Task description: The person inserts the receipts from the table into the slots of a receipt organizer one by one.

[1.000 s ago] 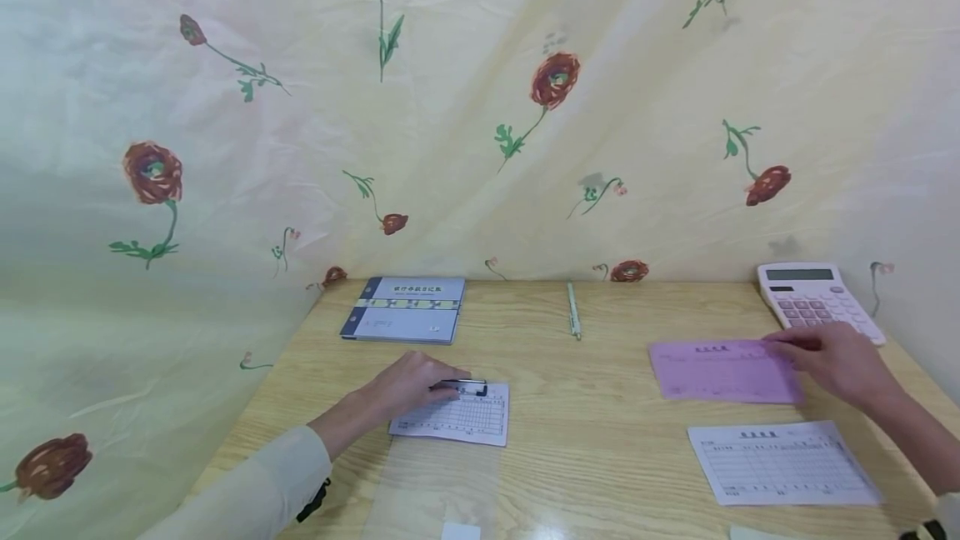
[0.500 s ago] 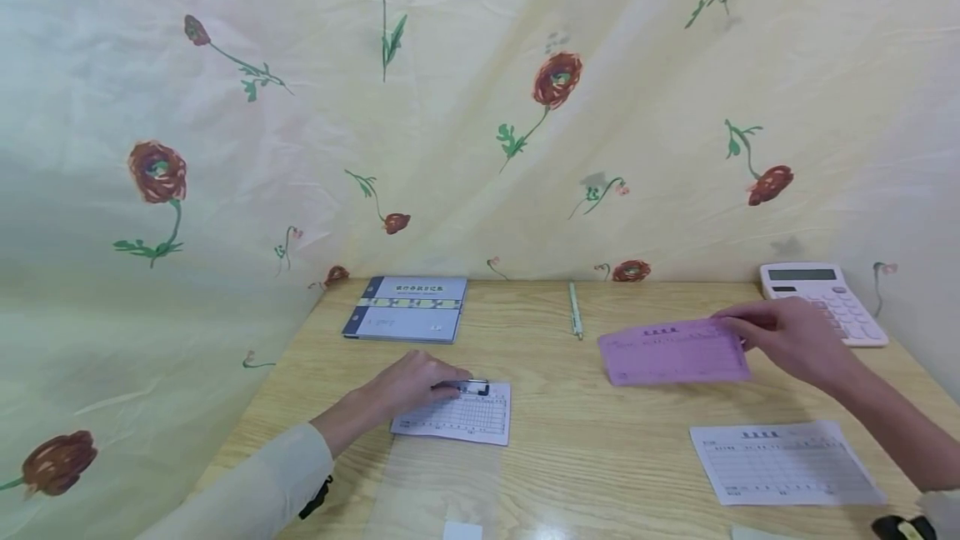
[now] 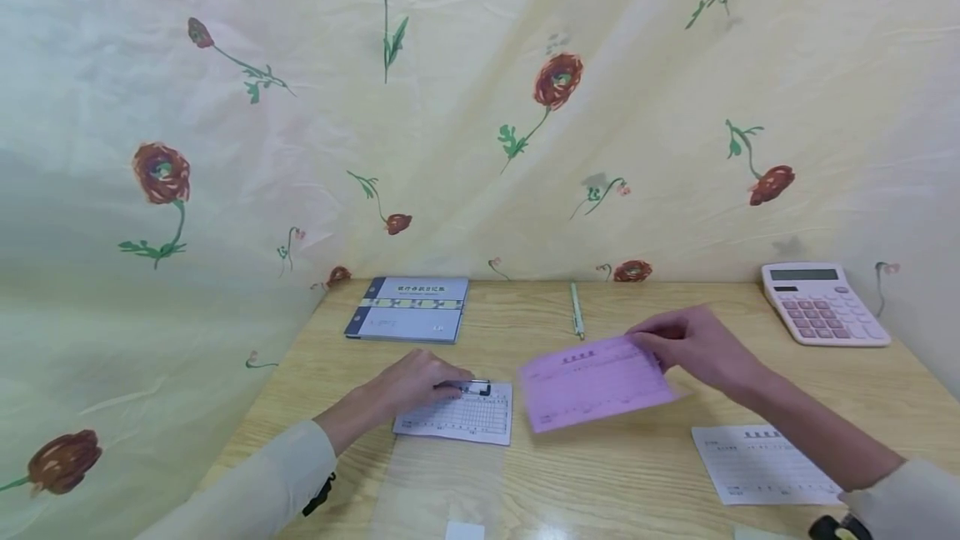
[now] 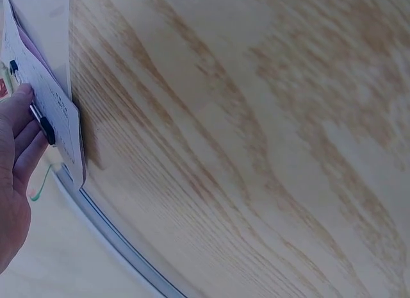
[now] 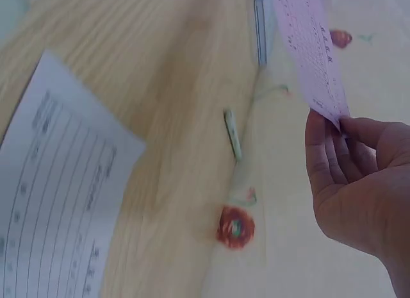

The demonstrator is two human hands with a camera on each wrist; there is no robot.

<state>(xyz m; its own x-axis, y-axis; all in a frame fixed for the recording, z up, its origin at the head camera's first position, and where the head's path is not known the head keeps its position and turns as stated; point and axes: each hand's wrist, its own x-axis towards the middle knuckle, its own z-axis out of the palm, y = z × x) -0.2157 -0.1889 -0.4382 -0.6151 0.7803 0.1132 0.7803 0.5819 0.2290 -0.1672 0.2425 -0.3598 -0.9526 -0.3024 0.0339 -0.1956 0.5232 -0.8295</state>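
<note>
The right hand point(image 5: 359, 189) pinches one end of a pink printed slip point(image 5: 311, 51) between thumb and fingers, the rest stretching past the fingertips. Apart from the hand, a white ruled form point(image 5: 61, 189) and a blurred pale pen point(image 5: 232, 134) lie on the wooden table point(image 5: 166, 150). Behind the hand hangs pale cloth point(image 5: 282, 266) with red flowers point(image 5: 235, 227).

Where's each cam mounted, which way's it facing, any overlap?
Head: on the head, facing forward-down over the table; shows left hand, right hand, both sleeves.
Left wrist: on that wrist, facing the left hand, which pinches a clip on a white form.
Right wrist: on that wrist, facing the right hand, which pinches a pink slip.
Head and right wrist share pink slip and pen.
</note>
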